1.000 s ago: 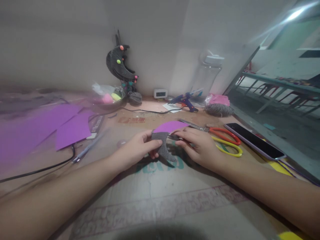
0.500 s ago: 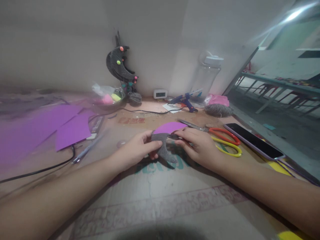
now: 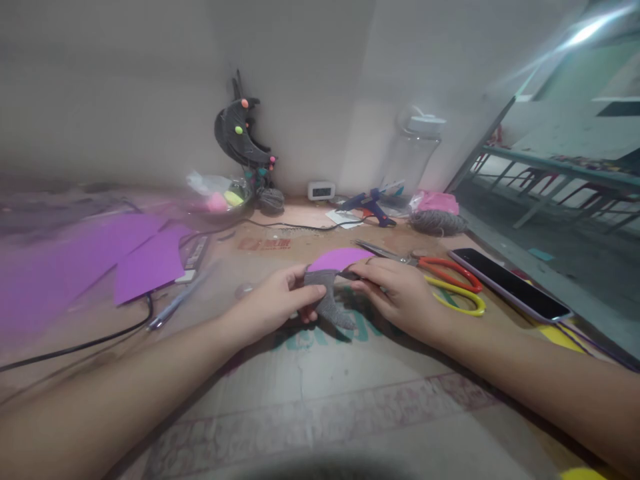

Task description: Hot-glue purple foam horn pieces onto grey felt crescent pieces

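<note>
A crescent moon cut-out is in my left hand, thumb lying across its front and fingers behind. Its lower part is wrapped in grey yarn, while the upper curve shows bare purple paper. Close to its right side, my right hand is closed in a pinch on dark grey yarn that runs to the wrapped edge. My fingers hide most of that yarn. Scissors with orange and yellow handles lie just beyond my right hand.
Purple paper sheets, a pen and a black cable lie left. Along the wall are a finished grey moon, a small clock, a blue glue gun, a clear bottle and yarn. A phone lies right.
Both hands keep nearly the same hold. The yarn between the crescent and my right hand has shifted slightly, and the whole view has moved a little.
</note>
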A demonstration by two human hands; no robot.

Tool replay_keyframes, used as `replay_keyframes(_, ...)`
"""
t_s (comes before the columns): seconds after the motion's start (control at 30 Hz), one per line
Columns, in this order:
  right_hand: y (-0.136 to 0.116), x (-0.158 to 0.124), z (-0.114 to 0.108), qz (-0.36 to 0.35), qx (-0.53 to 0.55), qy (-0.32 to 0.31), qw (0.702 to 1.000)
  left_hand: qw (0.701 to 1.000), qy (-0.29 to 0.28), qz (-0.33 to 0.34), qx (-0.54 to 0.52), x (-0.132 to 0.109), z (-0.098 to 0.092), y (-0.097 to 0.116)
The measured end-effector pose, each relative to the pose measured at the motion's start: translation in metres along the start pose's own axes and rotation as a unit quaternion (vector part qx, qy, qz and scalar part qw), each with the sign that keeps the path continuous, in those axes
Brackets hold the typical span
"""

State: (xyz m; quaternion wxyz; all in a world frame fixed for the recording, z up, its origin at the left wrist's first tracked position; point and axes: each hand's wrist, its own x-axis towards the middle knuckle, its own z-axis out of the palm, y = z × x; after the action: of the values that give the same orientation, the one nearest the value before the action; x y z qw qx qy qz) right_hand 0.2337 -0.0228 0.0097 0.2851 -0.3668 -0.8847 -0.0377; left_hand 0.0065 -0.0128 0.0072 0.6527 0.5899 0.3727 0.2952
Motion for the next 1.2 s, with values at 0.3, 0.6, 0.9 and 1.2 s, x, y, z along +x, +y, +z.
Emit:
replay_keyframes(0.3, -0.003, -0.005, -0.002, 0.006, 0.056, 0.0, 0.998, 0.999, 0.038, -0.003, -0.004, 0.001, 0.003, 0.001)
replay_keyframes(0.6, -0.004, -0.009, -0.006, -0.048, 0.066, -0.074, 0.994, 0.987, 0.137, 0.086, -0.019, 0.008, -0.001, -0.003)
replay_keyframes(0.9, -0.002, -0.007, -0.003, 0.099, 0.059, 0.143, 0.983, 0.987, 0.115, 0.093, 0.064, 0.004, -0.001, -0.005)
replay_keyframes(1.2, -0.012, 0.005, -0.005, 0.206, 0.202, -0.03, 0.957, 0.975, 0.138, 0.102, 0.138, 0.0, 0.001, 0.0)
